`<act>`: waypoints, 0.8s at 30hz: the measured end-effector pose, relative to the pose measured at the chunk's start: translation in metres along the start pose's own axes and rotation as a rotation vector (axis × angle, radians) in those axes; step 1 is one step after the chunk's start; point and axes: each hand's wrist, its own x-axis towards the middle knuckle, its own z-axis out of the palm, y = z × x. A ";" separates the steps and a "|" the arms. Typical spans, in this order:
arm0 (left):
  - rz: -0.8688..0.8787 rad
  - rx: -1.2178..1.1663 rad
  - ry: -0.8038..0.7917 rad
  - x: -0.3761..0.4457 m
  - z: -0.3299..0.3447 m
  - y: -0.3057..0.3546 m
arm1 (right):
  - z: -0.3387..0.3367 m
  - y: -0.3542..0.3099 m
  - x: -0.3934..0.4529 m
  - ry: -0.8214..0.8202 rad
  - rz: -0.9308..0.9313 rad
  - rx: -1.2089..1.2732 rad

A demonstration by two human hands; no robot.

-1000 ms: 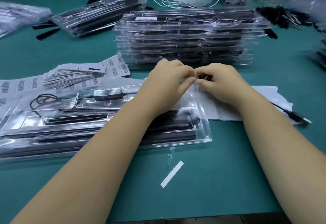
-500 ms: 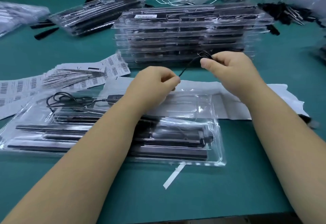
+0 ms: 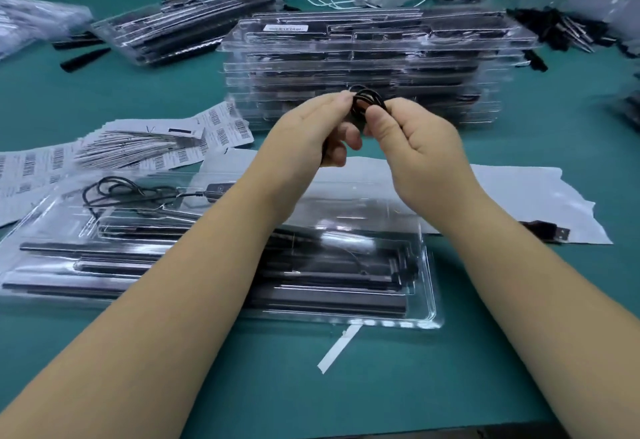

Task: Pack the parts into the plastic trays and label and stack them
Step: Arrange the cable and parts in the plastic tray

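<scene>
While both hands hang over the open tray [image 3: 429,307], the action is all up top: the left hand [image 3: 308,137] and right hand [image 3: 415,148] meet in front of the stack [image 3: 363,68] of finished trays, pinching a small black cable coil [image 3: 367,103] between them. Left thumb and forefinger are clamped on one side of the loops, right thumb and forefinger on the other, the remaining fingers curled loosely underneath. That coil looks light and floppy, thin wire that wants to spring open, so I'd say the hold belongs right across the bundled loops, all turns trapped together, not on a single strand. Squeeze too lightly and it unwinds; no real weight to worry about. Below, the tray already carries long dark bars in its lower channels and a loose cable with a small black module at its upper left. A USB plug [image 3: 547,231] lies on white paper [image 3: 519,193] to the right, and whether it belongs to the coil I can't tell. Barcode labels [image 3: 221,127] fan out on the left, a white strip [image 3: 337,348] sits on the green mat [image 3: 381,386] just in front of the tray. Packing stage, by my reckoning, labelling yet to come.
</scene>
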 end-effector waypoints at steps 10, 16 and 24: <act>-0.166 -0.129 0.097 0.000 -0.004 0.000 | 0.026 -0.020 0.002 -0.309 -0.112 -0.341; -0.321 -0.832 0.462 0.009 -0.021 0.006 | -0.002 -0.014 0.000 -0.341 0.099 -0.372; -0.316 -0.901 0.470 0.010 -0.024 0.004 | -0.055 0.010 0.010 -0.518 0.489 -0.069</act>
